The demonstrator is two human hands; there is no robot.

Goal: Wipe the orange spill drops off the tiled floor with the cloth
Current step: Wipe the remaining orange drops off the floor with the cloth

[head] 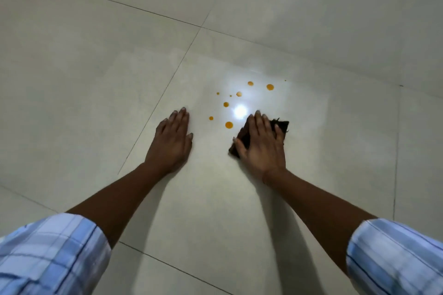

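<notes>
Several orange spill drops (229, 124) dot the pale tiled floor (96, 67), scattered from the middle up toward the right. My right hand (262, 145) presses flat on a dark brown cloth (282, 126) just right of the nearest drop; the cloth shows at the fingertips and beside the thumb, the rest is hidden under the palm. My left hand (171, 140) rests flat on the floor left of the drops, fingers together, holding nothing.
A bright light reflection (240, 111) glares on the tile among the drops. Grout lines (158, 100) cross the floor left of my left hand and far right. Blue checked sleeves (52, 254) fill the lower corners.
</notes>
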